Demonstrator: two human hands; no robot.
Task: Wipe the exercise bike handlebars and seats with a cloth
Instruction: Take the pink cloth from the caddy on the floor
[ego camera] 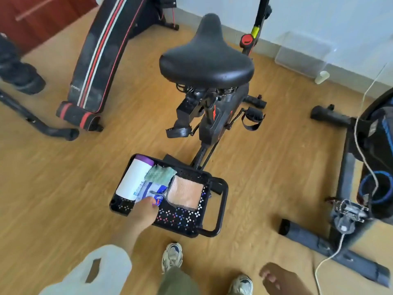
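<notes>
A black exercise bike stands in front of me, its wide black seat point(207, 60) at the top centre. Behind it on the floor lies a black perforated basket point(180, 220). Inside the basket are a white canister with a purple lid point(134, 179), a green cloth point(160, 175), a peach cloth point(185, 193) and a blue-and-white packet point(152, 191). My left hand point(144, 211) reaches down into the basket, its fingertips on the packet; whether it grips the packet I cannot tell. My right hand point(276, 277) hangs at the bottom right, fingers loosely apart, holding nothing. The handlebars are out of view.
A black-and-red sit-up bench point(100, 60) lies at the left. A second bike point(365, 167) with a white cable point(361, 145) stands at the right. A clear plastic box point(302, 53) sits by the wall. My two shoes point(172, 255) are on the wooden floor.
</notes>
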